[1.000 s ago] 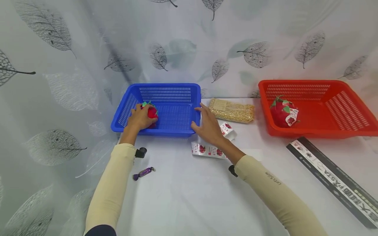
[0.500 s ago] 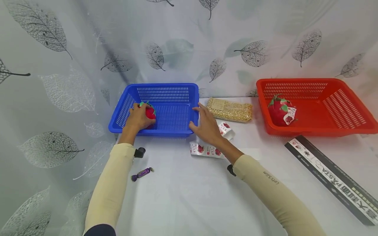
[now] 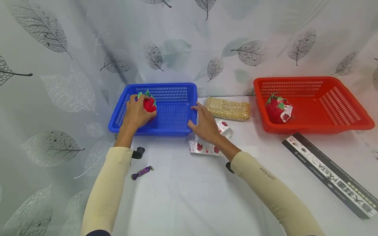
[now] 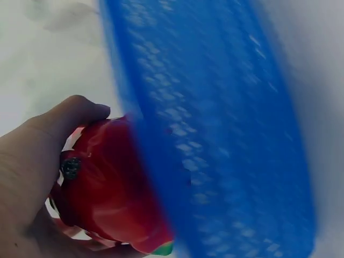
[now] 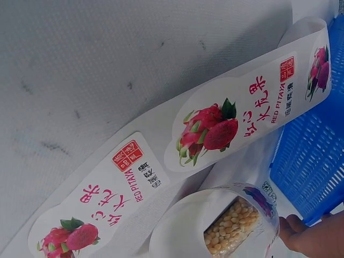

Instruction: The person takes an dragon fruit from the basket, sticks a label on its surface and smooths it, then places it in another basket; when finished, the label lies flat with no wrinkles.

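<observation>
In the head view, my left hand (image 3: pixel 136 113) grips a red dragon fruit (image 3: pixel 149 104) with green leaf tips, at the left side of the blue basket (image 3: pixel 174 131). The left wrist view shows thumb and fingers around the dragon fruit (image 4: pixel 113 183), partly hidden behind the basket's blurred rim (image 4: pixel 153 166). My right hand (image 3: pixel 206 126) holds the basket's right rim, thumb and fingers reaching over it. Only part of that hand (image 5: pixel 317 236) appears in the right wrist view, beside a strip of dragon fruit labels (image 5: pixel 226 118).
A bag of corn kernels (image 3: pixel 228 108) lies right of the blue basket. The label roll (image 3: pixel 225 129) is near my right wrist. Farther right stand a red basket (image 3: pixel 319 127) with another, labelled dragon fruit (image 3: pixel 276 109) and a long pasta box (image 3: pixel 327 173). A purple wrapped candy (image 3: pixel 143 171) lies in front.
My left hand has lifted the dragon fruit slightly inside the blue basket. The right hand stays at the rim. The head view has shifted a little.
</observation>
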`<state>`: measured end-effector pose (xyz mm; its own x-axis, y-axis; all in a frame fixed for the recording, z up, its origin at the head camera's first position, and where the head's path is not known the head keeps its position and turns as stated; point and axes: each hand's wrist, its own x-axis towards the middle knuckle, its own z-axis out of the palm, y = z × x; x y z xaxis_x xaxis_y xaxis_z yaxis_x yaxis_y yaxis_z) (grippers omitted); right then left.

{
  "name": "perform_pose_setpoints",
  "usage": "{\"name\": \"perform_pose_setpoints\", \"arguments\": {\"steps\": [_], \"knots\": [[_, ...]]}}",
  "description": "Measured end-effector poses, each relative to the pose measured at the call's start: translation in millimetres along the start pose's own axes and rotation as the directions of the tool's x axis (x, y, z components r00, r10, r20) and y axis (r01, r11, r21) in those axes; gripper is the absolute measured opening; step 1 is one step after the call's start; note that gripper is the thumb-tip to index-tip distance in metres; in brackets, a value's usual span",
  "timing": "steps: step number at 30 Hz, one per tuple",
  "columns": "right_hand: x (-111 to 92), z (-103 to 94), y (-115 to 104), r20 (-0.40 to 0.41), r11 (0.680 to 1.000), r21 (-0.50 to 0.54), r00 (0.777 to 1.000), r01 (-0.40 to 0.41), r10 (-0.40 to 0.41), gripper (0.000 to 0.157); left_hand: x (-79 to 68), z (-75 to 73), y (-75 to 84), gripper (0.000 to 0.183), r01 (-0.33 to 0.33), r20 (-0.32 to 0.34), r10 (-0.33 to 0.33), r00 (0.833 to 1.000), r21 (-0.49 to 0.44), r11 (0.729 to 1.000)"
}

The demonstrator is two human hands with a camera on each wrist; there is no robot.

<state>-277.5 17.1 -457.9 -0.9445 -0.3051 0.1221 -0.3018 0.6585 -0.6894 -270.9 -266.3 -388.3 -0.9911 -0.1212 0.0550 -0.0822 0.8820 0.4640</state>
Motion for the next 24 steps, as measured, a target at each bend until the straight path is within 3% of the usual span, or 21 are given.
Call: {"name": "perform_pose_setpoints", "arguments": {"steps": [6, 11, 18, 24], "knots": [[0, -1.3, 5, 0.021, 0.999, -0.023, 0.999, 0.029, -0.029, 0.063, -46.0, -15.3, 41.3, 0.070, -0.073, -0.067, 0.066, 0.996, -0.111, 0.991], [2, -12.0, 10, 0.076, 0.997, 0.023, 0.994, 0.072, -0.074, 0.061, -91.5, -13.8, 72.4, 0.070, -0.125, -0.074, 0.114, 0.991, -0.180, 0.976], [-3, -38.6, 18, 0.077, 0.985, 0.141, 0.991, 0.100, -0.111, 0.056, -155.8, 8.2, 104.7, 0.070, -0.204, -0.030, 0.202, 0.979, -0.186, 0.961], [-16, -61.9, 33, 0.005, 0.968, 0.220, 0.993, 0.117, -0.121, 0.046, -199.6, 47.8, 123.3, 0.072, -0.274, 0.024, 0.281, 0.959, -0.150, 0.950]]}}
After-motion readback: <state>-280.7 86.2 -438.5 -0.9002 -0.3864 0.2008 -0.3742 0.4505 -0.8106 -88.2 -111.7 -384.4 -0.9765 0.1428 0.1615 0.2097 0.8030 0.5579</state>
